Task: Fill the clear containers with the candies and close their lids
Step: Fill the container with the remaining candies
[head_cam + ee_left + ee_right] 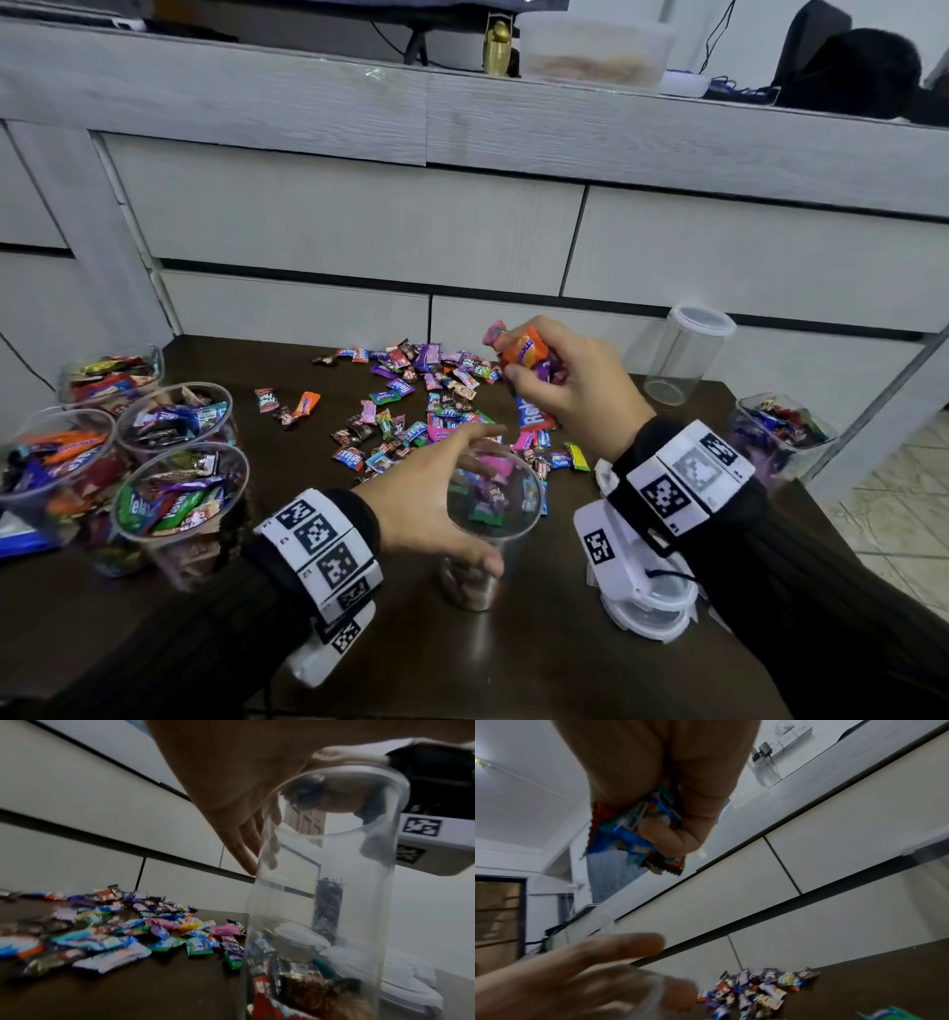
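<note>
My left hand (464, 501) grips a tall clear container (493, 519) standing on the dark table, thumb near me and fingers (244, 845) round the far side. Its bottom holds a few candies (295, 990); the rest is empty. My right hand (544, 370) hovers above and beyond its open mouth, curled round a handful of wrapped candies (529, 354), also seen bunched in the fist (628, 835). A loose pile of candies (426, 406) lies on the table behind the container.
Several filled clear containers (174, 421) stand open at the left. An empty clear container (683, 354) stands at the back right, a filled one (780, 437) at the right edge. White lids (647, 611) are stacked under my right wrist. Grey drawers (359, 231) rise behind the table.
</note>
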A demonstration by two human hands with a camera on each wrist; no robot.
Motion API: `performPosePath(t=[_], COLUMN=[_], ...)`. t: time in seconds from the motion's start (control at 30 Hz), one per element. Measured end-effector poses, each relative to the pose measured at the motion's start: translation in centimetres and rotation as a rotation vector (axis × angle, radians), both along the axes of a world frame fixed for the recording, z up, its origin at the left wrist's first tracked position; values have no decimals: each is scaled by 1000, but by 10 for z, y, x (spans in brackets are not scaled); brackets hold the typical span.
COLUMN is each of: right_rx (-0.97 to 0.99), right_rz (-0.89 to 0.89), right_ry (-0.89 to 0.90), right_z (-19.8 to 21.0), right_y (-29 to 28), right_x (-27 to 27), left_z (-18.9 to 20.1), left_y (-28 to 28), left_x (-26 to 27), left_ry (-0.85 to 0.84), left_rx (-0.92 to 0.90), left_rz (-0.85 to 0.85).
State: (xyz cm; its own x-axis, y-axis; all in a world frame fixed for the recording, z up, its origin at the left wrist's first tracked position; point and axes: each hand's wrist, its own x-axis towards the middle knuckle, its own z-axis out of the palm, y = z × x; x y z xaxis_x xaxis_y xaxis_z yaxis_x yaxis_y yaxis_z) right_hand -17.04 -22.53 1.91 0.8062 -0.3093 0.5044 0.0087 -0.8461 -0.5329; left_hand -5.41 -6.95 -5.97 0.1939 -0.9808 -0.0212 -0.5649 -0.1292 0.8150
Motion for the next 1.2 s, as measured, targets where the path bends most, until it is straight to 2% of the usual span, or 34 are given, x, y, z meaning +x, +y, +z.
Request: performPosePath(t=[0.23,0.4,0.47,0.67,0.83,1.1,1.2], right_rx=[-60,-133,-152,-273,-359,-332,-254], right_rz=[201,263,287,343,388,366,394], right_ry=[-5,27,55,224,393,495,452], right_z=[-40,-60,-58,-45,-39,-39,-36], right_y=[31,34,33,32,31,28,27], right_x=[-10,-13,-13,-18,-14,-1,-4], left_z=[-11,-10,-8,-5,-5,-10,-16], left_y=[-2,-1,-1,-2,-1,0,-2], left_x=[4,5,3,1,-1,2,5], left_ry=[15,-144,-160,-129,16,55,75], left_rx=[-56,73,87,-9,-25,-65,-101], left_rz=[88,162,170,50,60,31,45])
